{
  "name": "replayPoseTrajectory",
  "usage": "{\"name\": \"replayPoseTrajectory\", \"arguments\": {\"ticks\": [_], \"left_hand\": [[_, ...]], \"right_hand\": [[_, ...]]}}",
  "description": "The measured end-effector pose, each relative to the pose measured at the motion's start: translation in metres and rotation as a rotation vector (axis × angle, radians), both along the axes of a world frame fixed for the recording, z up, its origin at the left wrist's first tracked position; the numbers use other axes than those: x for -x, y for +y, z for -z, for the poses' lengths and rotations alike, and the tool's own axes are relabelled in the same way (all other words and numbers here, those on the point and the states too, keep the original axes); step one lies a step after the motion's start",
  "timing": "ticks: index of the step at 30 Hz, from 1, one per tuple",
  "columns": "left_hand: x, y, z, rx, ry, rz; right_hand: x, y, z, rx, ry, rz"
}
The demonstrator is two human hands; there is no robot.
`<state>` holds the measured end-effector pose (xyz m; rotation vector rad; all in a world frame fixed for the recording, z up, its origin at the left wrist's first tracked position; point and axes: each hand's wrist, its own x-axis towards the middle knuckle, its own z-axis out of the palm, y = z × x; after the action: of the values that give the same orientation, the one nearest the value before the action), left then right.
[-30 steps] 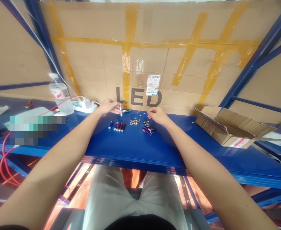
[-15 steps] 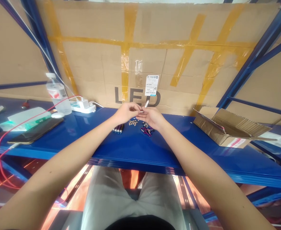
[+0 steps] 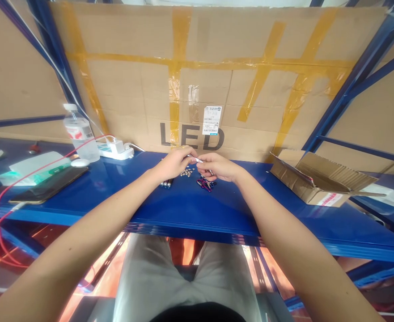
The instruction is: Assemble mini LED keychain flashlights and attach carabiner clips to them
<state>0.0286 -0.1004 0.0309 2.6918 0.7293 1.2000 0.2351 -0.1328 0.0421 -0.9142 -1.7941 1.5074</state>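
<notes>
My left hand (image 3: 175, 163) pinches one end of a slim silver-white rod (image 3: 194, 158). My right hand (image 3: 221, 166) closes its fingers round the other end, and the fingertips of both hands nearly meet. A shiny bit shows below my right fingers; whether it belongs to the rod I cannot tell. Under my left hand lie several dark tubes (image 3: 166, 183) with silvery ends, partly covered by the hand. Small gold-coloured pieces (image 3: 187, 172) are spread between the hands. Just below my right hand is a small heap of purple and dark metallic clips (image 3: 206, 184).
An open cardboard box (image 3: 320, 181) stands on the blue table (image 3: 197, 214) at the right. To the left are a plastic bottle (image 3: 80, 134), a power strip (image 3: 116, 151), a tissue pack (image 3: 36, 169) and a phone (image 3: 49, 185) with a red cable. A large carton stands behind.
My right hand has turned from palm-up to fingers pointing left, and the silvery piece that stuck up from it no longer does. My left hand has shifted slightly left.
</notes>
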Motion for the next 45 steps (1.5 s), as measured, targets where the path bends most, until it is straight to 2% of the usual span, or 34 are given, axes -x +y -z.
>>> {"name": "replayPoseTrajectory", "arguments": {"ticks": [6, 13, 18, 20, 22, 28, 31, 41, 45], "left_hand": [[0.000, -0.001, 0.003, -0.062, 0.045, -0.158], [-0.005, -0.012, 0.002, -0.155, 0.235, -0.230], [-0.006, -0.015, 0.001, -0.217, 0.357, -0.397], [-0.006, -0.015, 0.002, -0.211, 0.359, -0.416], [-0.006, -0.013, 0.003, -0.159, 0.310, -0.388], [-0.010, -0.002, 0.014, 0.213, -0.013, -0.080], [-0.013, 0.002, 0.020, 0.332, -0.129, 0.018], [-0.015, 0.006, 0.022, 0.635, -0.288, 0.179], [-0.015, 0.008, 0.020, 0.709, -0.343, 0.176]], "right_hand": [[-0.002, 0.006, 0.002, -0.189, -0.154, 0.165], [-0.001, 0.008, 0.005, -0.371, -0.213, 0.186], [-0.001, 0.005, 0.005, -0.680, -0.382, 0.274], [-0.001, 0.005, 0.006, -0.807, -0.415, 0.286], [-0.001, 0.005, 0.006, -0.858, -0.420, 0.280], [-0.002, 0.010, 0.011, -0.696, -0.363, 0.255], [-0.001, 0.010, 0.010, -0.598, -0.321, 0.270], [-0.003, 0.012, 0.006, -0.367, -0.151, 0.250], [-0.008, 0.018, 0.008, -0.335, -0.139, 0.251]]}}
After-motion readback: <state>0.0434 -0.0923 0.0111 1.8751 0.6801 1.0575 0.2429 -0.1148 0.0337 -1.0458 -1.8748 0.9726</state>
